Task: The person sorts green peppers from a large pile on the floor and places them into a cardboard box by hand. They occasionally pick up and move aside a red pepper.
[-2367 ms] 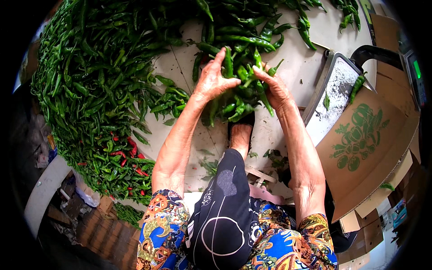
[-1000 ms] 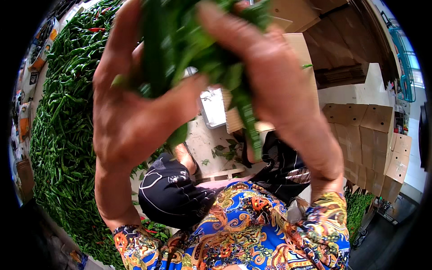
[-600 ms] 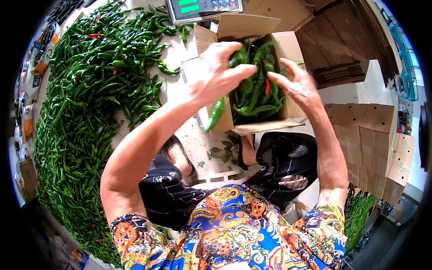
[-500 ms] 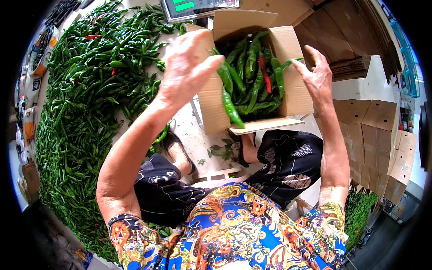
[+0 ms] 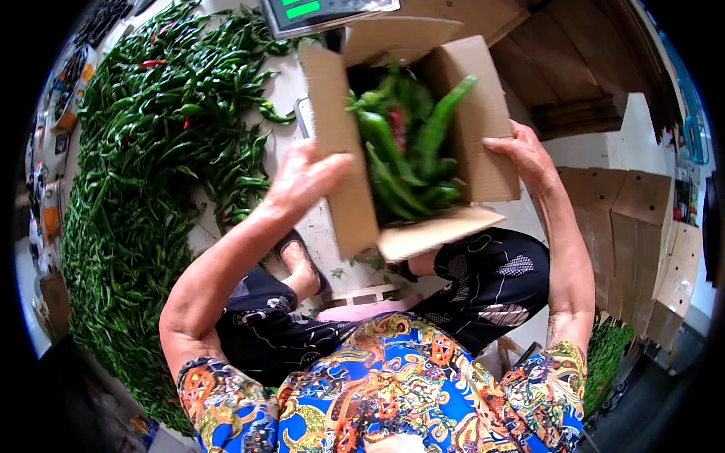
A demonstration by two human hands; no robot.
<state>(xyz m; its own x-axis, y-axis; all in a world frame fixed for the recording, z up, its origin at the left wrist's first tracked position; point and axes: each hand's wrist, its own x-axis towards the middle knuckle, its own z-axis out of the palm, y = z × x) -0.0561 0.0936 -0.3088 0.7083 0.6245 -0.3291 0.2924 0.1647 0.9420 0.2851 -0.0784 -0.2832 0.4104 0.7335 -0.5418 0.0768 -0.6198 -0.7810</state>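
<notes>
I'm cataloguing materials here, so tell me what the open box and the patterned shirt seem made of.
Open box: matte brown cardboard, probably corrugated, judging by its stiff, folded-out flaps. Patterned shirt: printed fabric, perhaps slightly silky; it drapes softly, but the fibre can't be told.

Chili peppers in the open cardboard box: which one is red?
The blurred red chili pepper near the middle of the cardboard box, between green chili peppers; the others visible inside are green.
</notes>
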